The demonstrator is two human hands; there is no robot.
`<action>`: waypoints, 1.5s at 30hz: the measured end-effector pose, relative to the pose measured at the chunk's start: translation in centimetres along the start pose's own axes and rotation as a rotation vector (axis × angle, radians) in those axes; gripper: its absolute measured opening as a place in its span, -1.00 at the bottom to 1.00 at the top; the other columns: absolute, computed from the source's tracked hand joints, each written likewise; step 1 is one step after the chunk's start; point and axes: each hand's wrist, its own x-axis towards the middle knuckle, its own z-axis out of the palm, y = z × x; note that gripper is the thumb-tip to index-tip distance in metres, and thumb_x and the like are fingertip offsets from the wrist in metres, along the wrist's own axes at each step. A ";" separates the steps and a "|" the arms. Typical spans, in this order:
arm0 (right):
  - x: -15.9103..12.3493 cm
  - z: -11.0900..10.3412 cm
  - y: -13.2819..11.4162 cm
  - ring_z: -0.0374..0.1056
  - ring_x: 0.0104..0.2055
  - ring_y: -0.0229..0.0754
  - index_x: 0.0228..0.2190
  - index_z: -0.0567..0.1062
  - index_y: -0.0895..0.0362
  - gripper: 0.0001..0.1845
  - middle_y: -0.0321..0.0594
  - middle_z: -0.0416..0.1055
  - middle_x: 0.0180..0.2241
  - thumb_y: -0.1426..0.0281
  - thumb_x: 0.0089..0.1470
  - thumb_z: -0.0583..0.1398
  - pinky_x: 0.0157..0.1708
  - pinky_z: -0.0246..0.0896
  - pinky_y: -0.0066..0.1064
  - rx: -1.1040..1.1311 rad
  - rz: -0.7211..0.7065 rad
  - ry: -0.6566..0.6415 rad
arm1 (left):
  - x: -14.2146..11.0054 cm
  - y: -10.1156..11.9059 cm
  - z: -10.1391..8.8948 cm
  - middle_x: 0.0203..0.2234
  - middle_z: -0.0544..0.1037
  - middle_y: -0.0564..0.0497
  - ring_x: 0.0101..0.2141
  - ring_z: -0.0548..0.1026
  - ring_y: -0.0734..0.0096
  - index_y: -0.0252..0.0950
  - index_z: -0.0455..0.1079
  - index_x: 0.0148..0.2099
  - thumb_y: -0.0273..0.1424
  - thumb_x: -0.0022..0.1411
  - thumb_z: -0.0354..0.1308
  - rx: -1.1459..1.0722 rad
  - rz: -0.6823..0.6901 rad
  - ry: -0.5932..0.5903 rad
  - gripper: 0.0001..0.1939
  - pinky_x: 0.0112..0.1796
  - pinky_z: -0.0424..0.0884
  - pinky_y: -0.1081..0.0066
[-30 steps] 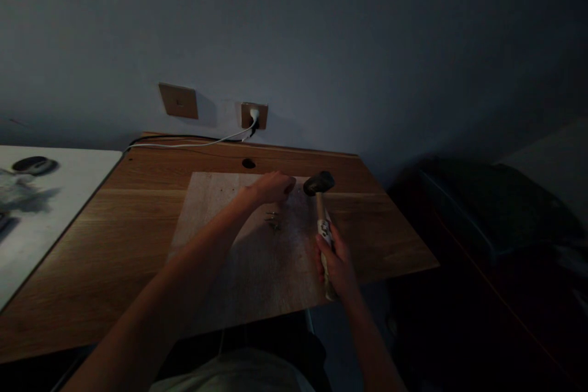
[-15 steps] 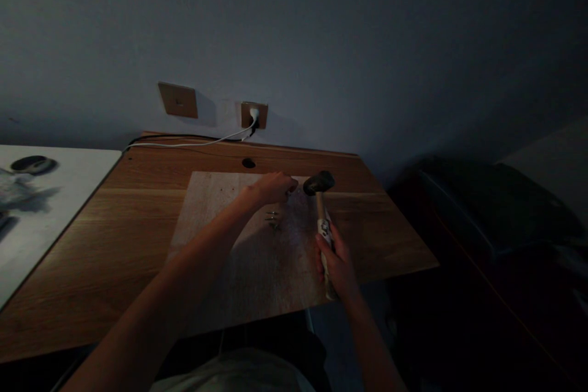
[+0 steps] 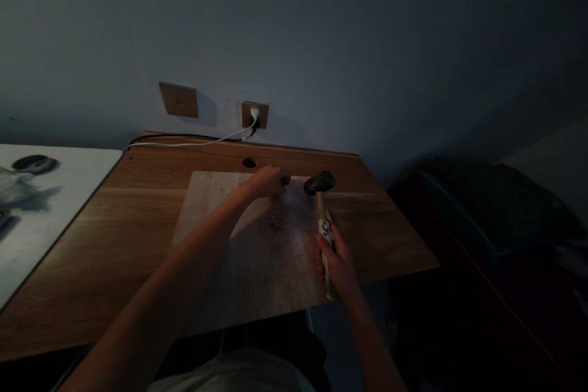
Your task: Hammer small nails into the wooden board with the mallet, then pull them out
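My right hand (image 3: 335, 257) is wrapped round the wooden handle of a mallet (image 3: 320, 184), its thick dark head pointing away from me above the right side of a pale board (image 3: 248, 282). Over the far part of that board is my left hand (image 3: 271, 180), its fingers pinched together. Anything between those fingertips is too small and dark to make out. Several small metal pieces, like nails or screws (image 3: 274, 223), lie on the board nearer to me than the left hand. A tiny speck or hole shows at the board's far left.
The board rests on a wooden desk (image 3: 82, 245) against the wall. Behind it are a cable hole (image 3: 248, 163), a power socket (image 3: 261, 109) with white and black cables, and another wall plate (image 3: 179, 100). A white table (image 3: 78, 177) with items on it adjoins at left.
My left hand has shifted a little to the left and slightly farther away over the board, fingers still pinched. My right hand and the mallet have hardly moved.
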 end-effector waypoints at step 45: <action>0.0 0.0 0.0 0.09 -0.73 -0.36 0.09 0.37 0.03 -0.47 -0.55 0.23 -0.61 0.05 0.17 0.24 -0.81 0.09 -0.56 -0.013 0.020 0.013 | 0.4 -0.7 1.8 -0.28 0.68 -0.02 -0.27 0.61 0.33 -0.27 0.61 -0.16 -0.62 0.07 0.19 -0.179 0.038 0.026 -0.70 -0.20 0.47 0.45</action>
